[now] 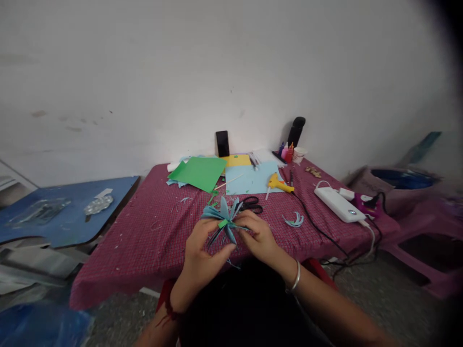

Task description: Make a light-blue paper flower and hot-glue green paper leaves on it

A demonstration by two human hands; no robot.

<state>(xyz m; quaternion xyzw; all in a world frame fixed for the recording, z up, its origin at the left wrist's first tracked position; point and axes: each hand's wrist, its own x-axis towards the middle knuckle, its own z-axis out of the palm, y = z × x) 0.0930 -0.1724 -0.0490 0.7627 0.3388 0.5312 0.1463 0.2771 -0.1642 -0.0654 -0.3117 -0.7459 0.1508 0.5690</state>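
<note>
Between my two hands, over the table's front edge, is a blue paper flower with spread petals and a small green strip at its middle. My left hand grips it from the left, thumb below and fingers partly behind the petals. From the right, the fingers of my right hand pinch the petals on that side. Just behind the flower lie black-handled scissors, partly hidden by it. Green paper scraps lie beyond the flower.
A yellow glue gun with a cord rests on light blue paper. Green paper lies at back left. A phone leans on the wall. A white power bank with cables sits at right. Blue paper strips lie nearby.
</note>
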